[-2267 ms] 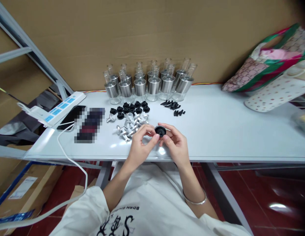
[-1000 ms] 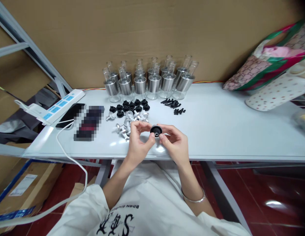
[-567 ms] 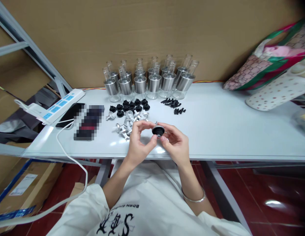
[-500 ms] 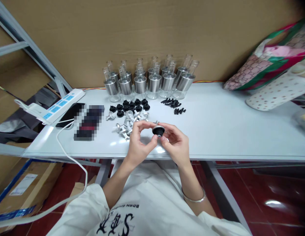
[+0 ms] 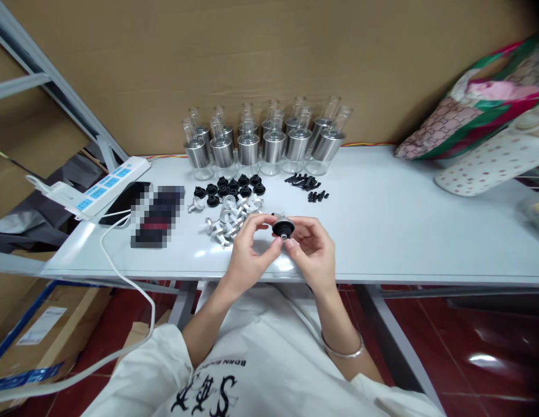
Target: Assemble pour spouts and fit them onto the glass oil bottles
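Between my hands is a round stopper [image 5: 283, 227] with a black ribbed underside and a silvery rim, its narrow end turned toward me. My left hand [image 5: 253, 248] pinches it from the left with thumb and fingers. From the right, my right hand [image 5: 313, 250] grips the same stopper. Just beyond my left hand lies a pile of silvery metal spout parts [image 5: 228, 217]. Behind that pile sit several black ribbed rubber stoppers [image 5: 223, 190]. Small black pieces [image 5: 305, 182] lie farther back, to the right of the rubber stoppers.
Several glass bottles with metal sleeves [image 5: 273, 147] stand in two rows along the cardboard backing. At the left are a power strip [image 5: 106, 185], a phone [image 5: 126, 202] and a white cable. A spotted white container [image 5: 482, 159] and a patterned bag [image 5: 452, 116] occupy the right back.
The held stopper has tilted and shifted slightly right, so its narrow end faces me more. Both hands have moved slightly with it.
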A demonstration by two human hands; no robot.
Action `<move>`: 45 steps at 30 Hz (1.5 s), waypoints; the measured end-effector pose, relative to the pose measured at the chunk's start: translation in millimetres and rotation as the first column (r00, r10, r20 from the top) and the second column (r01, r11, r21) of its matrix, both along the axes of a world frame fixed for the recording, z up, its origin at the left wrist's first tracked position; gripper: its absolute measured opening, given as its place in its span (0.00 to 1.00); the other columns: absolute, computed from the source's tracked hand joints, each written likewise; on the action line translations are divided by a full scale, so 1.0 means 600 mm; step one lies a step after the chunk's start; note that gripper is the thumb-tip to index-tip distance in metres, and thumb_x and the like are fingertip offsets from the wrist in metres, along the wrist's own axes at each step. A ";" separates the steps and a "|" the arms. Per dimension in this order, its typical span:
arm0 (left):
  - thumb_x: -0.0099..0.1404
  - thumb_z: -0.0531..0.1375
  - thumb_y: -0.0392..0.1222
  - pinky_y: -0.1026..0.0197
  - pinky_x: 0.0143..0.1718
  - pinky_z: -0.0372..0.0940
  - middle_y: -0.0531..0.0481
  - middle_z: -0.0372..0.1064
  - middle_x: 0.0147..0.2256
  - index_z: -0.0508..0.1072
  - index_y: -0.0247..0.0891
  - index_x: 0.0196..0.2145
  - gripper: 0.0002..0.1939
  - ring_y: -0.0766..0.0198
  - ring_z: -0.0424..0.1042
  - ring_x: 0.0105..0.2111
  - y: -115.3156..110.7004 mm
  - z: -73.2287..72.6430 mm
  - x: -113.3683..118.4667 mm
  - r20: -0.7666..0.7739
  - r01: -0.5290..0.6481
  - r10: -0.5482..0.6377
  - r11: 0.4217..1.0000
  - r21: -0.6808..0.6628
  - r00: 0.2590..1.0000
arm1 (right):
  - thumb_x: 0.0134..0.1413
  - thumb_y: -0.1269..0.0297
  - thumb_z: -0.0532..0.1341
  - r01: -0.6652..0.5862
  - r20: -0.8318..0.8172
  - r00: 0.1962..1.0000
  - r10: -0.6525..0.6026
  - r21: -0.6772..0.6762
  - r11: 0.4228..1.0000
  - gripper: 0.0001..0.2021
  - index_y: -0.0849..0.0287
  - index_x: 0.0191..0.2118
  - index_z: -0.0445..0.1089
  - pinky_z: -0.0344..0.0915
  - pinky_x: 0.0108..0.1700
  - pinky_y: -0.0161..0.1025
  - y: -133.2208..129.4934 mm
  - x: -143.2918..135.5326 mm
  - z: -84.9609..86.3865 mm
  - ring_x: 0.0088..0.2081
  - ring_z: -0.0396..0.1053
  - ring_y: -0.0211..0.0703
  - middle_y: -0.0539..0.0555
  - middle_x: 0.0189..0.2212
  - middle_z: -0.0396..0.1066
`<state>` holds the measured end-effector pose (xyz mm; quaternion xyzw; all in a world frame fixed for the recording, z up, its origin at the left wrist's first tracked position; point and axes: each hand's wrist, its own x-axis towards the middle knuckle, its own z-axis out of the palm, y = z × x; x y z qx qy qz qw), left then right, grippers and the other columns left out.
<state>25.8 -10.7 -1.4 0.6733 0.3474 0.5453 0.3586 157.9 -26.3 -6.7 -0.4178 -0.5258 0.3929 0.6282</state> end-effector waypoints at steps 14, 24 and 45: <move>0.58 0.59 0.29 0.60 0.51 0.63 0.48 0.66 0.45 0.68 0.41 0.47 0.19 0.62 0.67 0.48 0.001 0.012 -0.002 -0.182 -0.013 0.040 0.989 0.149 0.983 | 0.49 0.66 0.66 0.111 0.027 0.993 -0.112 0.021 0.994 0.10 0.55 0.39 0.71 0.67 0.36 0.37 -0.002 0.000 -0.013 0.32 0.69 0.37 0.50 0.31 0.72; 0.58 0.61 0.29 0.62 0.47 0.64 0.49 0.66 0.43 0.66 0.40 0.40 0.14 0.64 0.68 0.46 0.004 0.000 -0.003 -0.089 -0.020 0.031 0.993 0.113 0.996 | 0.54 0.67 0.63 0.057 0.315 0.943 -0.104 0.156 0.986 0.08 0.53 0.41 0.74 0.69 0.42 0.40 -0.008 0.011 0.007 0.39 0.74 0.43 0.53 0.38 0.77; 0.62 0.61 0.35 0.64 0.43 0.62 0.51 0.63 0.37 0.65 0.41 0.39 0.09 0.66 0.66 0.38 -0.002 0.003 0.001 -0.137 -0.006 0.011 0.999 0.037 0.990 | 0.60 0.68 0.54 0.076 0.993 0.039 -0.113 0.110 0.991 0.13 0.63 0.36 0.77 0.59 0.37 0.39 0.206 0.144 0.110 0.40 0.68 0.49 0.60 0.35 0.73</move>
